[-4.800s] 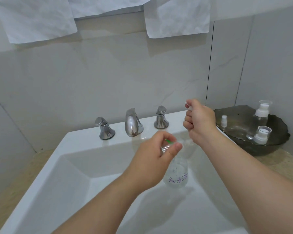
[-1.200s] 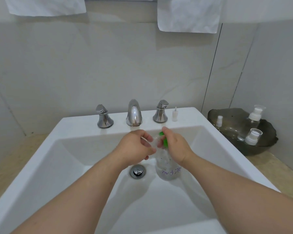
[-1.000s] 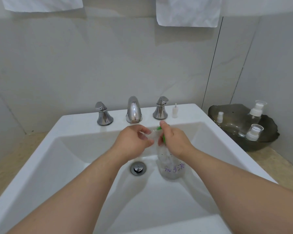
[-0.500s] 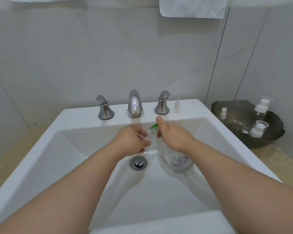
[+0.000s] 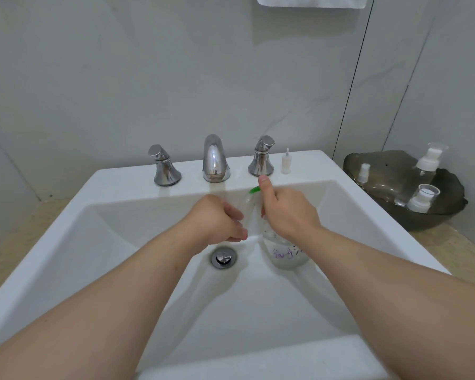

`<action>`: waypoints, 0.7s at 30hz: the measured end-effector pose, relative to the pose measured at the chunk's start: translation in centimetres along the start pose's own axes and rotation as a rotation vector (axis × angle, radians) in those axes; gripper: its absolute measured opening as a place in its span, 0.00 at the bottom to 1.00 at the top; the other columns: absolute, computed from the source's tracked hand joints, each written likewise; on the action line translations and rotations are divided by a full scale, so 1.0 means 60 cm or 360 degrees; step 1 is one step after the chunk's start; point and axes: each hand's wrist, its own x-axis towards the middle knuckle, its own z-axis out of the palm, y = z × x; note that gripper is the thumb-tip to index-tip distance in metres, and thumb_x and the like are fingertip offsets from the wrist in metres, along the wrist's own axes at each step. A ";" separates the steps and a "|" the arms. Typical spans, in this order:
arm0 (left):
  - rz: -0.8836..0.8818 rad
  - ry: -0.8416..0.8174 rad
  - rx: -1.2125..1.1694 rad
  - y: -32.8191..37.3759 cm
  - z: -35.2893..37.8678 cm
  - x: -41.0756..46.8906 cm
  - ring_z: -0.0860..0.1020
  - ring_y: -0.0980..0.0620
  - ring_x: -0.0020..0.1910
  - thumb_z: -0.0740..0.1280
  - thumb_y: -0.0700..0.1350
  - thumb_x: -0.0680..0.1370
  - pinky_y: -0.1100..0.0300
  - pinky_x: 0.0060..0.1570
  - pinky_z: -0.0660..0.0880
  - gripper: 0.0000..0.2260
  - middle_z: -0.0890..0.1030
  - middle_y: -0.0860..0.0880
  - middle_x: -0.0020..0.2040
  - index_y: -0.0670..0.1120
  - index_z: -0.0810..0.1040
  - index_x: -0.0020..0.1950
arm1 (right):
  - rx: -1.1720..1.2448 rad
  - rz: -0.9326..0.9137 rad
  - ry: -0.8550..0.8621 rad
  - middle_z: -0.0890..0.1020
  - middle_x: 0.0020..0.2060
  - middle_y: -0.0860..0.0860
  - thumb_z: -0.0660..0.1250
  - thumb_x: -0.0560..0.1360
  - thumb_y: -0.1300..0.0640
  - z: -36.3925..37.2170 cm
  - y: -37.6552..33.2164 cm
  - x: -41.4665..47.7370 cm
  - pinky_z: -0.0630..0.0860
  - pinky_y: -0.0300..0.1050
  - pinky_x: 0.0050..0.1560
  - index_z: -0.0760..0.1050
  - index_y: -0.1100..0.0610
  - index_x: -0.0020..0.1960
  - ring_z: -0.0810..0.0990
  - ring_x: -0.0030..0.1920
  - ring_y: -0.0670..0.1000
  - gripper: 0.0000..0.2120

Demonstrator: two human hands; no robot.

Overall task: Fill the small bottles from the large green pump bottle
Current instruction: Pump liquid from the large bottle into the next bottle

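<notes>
Right hand (image 5: 288,215): fingers curled round the neck of large clear plastic pump bottle with green pump head (image 5: 285,255); thumb straight, tip laid on the green head. Left hand (image 5: 220,223): fingers clamped round small clear plastic bottle (image 5: 248,207), mostly hidden in the fist, upper end just under the green spout. Hands side by side, left at 9 o'clock of right, small bottle between.

Edges and room: both hands inside white rectangular ceramic sink (image 5: 126,176), close to its back wall at 12 o'clock. Round chrome drain (image 5: 224,257) just below left hand at 6 o'clock. Side walls well apart at 3 and 9 o'clock. Broad sloping floor toward 6 o'clock, crossed by both forearms.

Pump bottle: upright with slight tilt, rounded base low in the basin, near the drain at its 3 o'clock. Transparent wall, purple handwriting on the front, contents colourless, level hard to tell.

Count, back ledge at 12 o'clock: one chrome spout (image 5: 215,157), two chrome tap handles (image 5: 163,165), one small white stopper-like cap (image 5: 286,163) standing at far right.

Count, at 2 o'clock on beige stone counter (image 5: 472,259): one dark smoked-glass bowl (image 5: 433,222) holding two clear bottles with white pump tops (image 5: 428,163) and one small white-topped spray piece (image 5: 364,172).

At top edge, 1 o'clock: one white cloth or paper sheet (image 5: 310,1), cut off.
</notes>
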 end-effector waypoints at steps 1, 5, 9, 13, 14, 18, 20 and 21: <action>0.0012 -0.0010 -0.0013 -0.001 0.002 0.000 0.87 0.45 0.42 0.77 0.31 0.71 0.49 0.57 0.82 0.13 0.85 0.45 0.42 0.40 0.81 0.52 | -0.0017 -0.0017 0.0008 0.82 0.38 0.50 0.41 0.82 0.31 0.000 0.000 -0.001 0.73 0.49 0.47 0.80 0.54 0.38 0.79 0.45 0.56 0.38; 0.0058 -0.0006 0.0138 -0.006 0.002 0.003 0.86 0.45 0.45 0.78 0.35 0.72 0.46 0.57 0.82 0.12 0.86 0.48 0.44 0.46 0.81 0.51 | -0.0127 -0.0117 -0.0040 0.82 0.36 0.49 0.42 0.82 0.32 -0.006 0.001 0.002 0.72 0.49 0.45 0.77 0.52 0.35 0.79 0.45 0.55 0.36; 0.0033 0.0014 0.0259 -0.002 -0.005 0.001 0.85 0.47 0.52 0.79 0.38 0.71 0.46 0.60 0.80 0.13 0.86 0.52 0.47 0.51 0.80 0.47 | -0.0262 -0.0182 -0.0110 0.82 0.37 0.49 0.41 0.82 0.32 -0.012 0.006 0.007 0.75 0.50 0.48 0.76 0.51 0.34 0.80 0.46 0.55 0.36; -0.0046 -0.0068 0.0331 -0.004 -0.007 0.004 0.83 0.47 0.57 0.77 0.34 0.72 0.48 0.64 0.78 0.14 0.84 0.54 0.47 0.49 0.81 0.53 | -0.0232 -0.0172 -0.0223 0.82 0.38 0.47 0.40 0.80 0.29 -0.010 0.008 0.014 0.76 0.53 0.55 0.81 0.52 0.37 0.80 0.46 0.53 0.40; -0.0078 -0.0089 0.0323 -0.003 -0.009 0.004 0.83 0.46 0.57 0.75 0.33 0.73 0.49 0.64 0.78 0.14 0.84 0.53 0.46 0.49 0.80 0.51 | -0.0193 -0.0165 -0.0278 0.82 0.38 0.45 0.40 0.80 0.28 -0.011 0.007 0.015 0.76 0.54 0.58 0.82 0.52 0.38 0.80 0.46 0.52 0.40; -0.0254 -0.0177 0.0005 0.000 -0.016 0.003 0.83 0.45 0.45 0.64 0.23 0.76 0.59 0.46 0.82 0.15 0.81 0.44 0.45 0.41 0.78 0.54 | -0.0048 -0.0084 -0.0486 0.84 0.48 0.43 0.39 0.79 0.26 -0.017 0.000 0.019 0.72 0.54 0.66 0.84 0.49 0.45 0.79 0.55 0.51 0.40; -0.0313 -0.0198 -0.0115 -0.002 -0.017 0.002 0.83 0.46 0.42 0.58 0.20 0.77 0.61 0.42 0.82 0.18 0.80 0.41 0.47 0.38 0.77 0.57 | -0.0028 -0.0057 -0.0508 0.84 0.49 0.44 0.39 0.79 0.27 -0.016 0.000 0.020 0.71 0.54 0.67 0.84 0.49 0.46 0.79 0.56 0.51 0.40; -0.0329 -0.0199 -0.0167 -0.003 -0.016 0.002 0.83 0.45 0.43 0.55 0.20 0.78 0.60 0.44 0.83 0.19 0.80 0.40 0.48 0.37 0.77 0.59 | -0.0039 -0.0058 -0.0494 0.84 0.48 0.43 0.39 0.79 0.27 -0.016 0.000 0.020 0.72 0.54 0.66 0.84 0.48 0.45 0.80 0.55 0.51 0.40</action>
